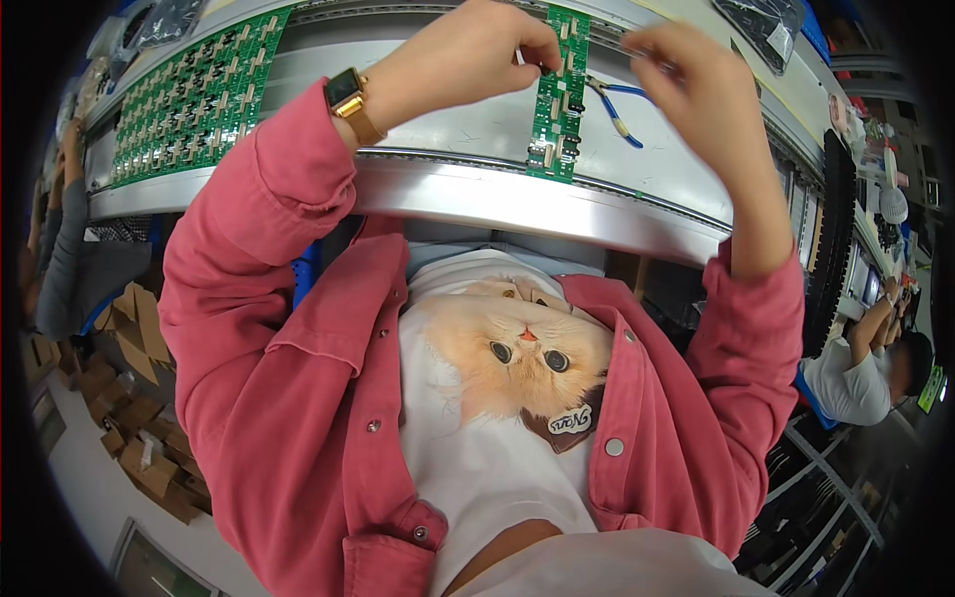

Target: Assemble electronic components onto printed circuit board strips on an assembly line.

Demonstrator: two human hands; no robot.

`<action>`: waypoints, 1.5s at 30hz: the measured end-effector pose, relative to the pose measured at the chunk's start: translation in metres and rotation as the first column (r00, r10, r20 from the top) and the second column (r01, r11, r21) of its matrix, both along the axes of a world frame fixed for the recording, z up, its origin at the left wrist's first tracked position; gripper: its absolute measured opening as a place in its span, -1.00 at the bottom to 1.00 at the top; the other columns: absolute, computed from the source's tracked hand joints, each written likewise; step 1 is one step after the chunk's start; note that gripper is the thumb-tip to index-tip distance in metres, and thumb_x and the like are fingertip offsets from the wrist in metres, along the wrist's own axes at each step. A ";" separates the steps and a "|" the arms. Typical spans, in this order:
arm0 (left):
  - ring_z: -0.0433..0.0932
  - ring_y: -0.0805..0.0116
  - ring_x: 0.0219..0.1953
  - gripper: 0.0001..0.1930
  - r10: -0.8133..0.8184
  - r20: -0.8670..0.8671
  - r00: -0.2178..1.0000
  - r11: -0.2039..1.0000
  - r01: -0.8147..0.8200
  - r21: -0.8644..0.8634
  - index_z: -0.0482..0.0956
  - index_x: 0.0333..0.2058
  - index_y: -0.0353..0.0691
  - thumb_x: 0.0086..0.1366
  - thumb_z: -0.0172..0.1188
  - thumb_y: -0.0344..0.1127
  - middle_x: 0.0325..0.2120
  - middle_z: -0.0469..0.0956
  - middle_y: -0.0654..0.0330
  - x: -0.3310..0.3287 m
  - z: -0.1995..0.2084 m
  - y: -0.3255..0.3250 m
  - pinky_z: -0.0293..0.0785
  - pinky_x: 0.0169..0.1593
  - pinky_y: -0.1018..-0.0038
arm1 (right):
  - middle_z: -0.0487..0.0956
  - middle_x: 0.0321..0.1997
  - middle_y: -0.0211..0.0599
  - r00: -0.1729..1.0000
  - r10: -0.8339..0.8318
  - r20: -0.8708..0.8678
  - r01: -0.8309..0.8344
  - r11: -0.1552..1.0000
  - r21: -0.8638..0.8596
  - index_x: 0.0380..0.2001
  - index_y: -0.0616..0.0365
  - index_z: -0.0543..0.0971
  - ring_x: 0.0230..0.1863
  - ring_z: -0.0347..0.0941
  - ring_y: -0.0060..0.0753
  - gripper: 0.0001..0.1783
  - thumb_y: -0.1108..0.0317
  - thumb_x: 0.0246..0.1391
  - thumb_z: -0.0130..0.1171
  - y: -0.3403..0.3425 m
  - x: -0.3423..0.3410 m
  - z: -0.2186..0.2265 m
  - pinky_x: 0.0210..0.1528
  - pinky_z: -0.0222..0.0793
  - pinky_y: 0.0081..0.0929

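Observation:
A narrow green circuit board (544, 129) with connectors and small dark parts lies across the rails of the metal work line. My left hand (487, 48) is at its far left edge, thumb and fingers closed in a pinch. Something small and dark shows at those fingertips, too small to name. To the right of the board my right hand (696, 85) is raised above the line. Its fingers are smeared by motion, so its grip is unclear. Blue-handled pliers (623, 124) lie between the board and my right hand.
A large panel of green circuit boards (194, 104) rests on the line at the left. The silver front rail (448, 194) runs along the near side. Dark bagged parts (761, 30) lie at the far right. Another person (856, 383) sits at the right; cardboard boxes (149, 463) stand at the lower left.

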State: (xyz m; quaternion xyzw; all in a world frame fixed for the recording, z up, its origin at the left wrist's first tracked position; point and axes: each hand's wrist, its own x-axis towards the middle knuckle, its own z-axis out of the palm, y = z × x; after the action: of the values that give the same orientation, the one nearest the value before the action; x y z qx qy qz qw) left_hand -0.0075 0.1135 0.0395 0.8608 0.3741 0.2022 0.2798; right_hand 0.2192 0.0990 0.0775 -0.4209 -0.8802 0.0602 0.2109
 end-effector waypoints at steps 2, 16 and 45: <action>0.49 0.28 -0.55 -0.84 0.024 0.022 0.999 0.991 -0.026 0.130 0.60 -0.34 -0.28 0.05 0.17 -0.43 -0.50 0.60 0.18 0.003 -0.006 -0.010 0.44 -0.40 0.46 | 0.61 -0.38 -0.27 0.972 -0.143 0.186 0.155 0.987 -0.049 -0.31 0.21 0.62 -0.51 0.49 -0.43 -0.83 0.52 -0.04 0.16 0.040 -0.010 -0.009 -0.41 0.42 -0.58; 0.44 0.27 -0.57 -0.92 0.101 -0.094 0.990 0.978 -0.082 0.190 0.57 -0.41 -0.25 0.06 0.18 -0.45 -0.48 0.59 0.22 0.011 -0.017 -0.026 0.40 -0.41 0.42 | 0.53 -0.44 -0.05 0.998 -0.025 -0.056 0.032 0.991 0.132 -0.54 0.22 0.52 -0.40 0.43 0.08 -0.90 0.48 -0.11 0.01 0.132 -0.039 -0.078 -0.25 0.38 -0.21; 0.47 0.22 -0.55 -0.90 0.047 -0.115 0.992 0.919 0.002 0.393 0.57 -0.40 -0.24 0.05 0.20 -0.43 -0.48 0.57 0.20 0.023 -0.008 -0.016 0.43 -0.35 0.39 | 0.58 -0.49 -0.29 0.337 0.199 -0.920 -0.639 0.766 -0.069 -0.53 0.22 0.57 -0.47 0.45 -0.43 -0.94 0.51 -0.16 0.14 0.175 0.050 -0.148 -0.39 0.40 -0.50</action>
State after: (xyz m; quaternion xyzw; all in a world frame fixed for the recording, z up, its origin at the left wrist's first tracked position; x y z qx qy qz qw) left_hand 0.0151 0.0971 0.0312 0.9057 0.3524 0.2231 0.0758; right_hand 0.2694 0.2745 -0.0704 -0.1128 -0.6852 0.5083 0.5093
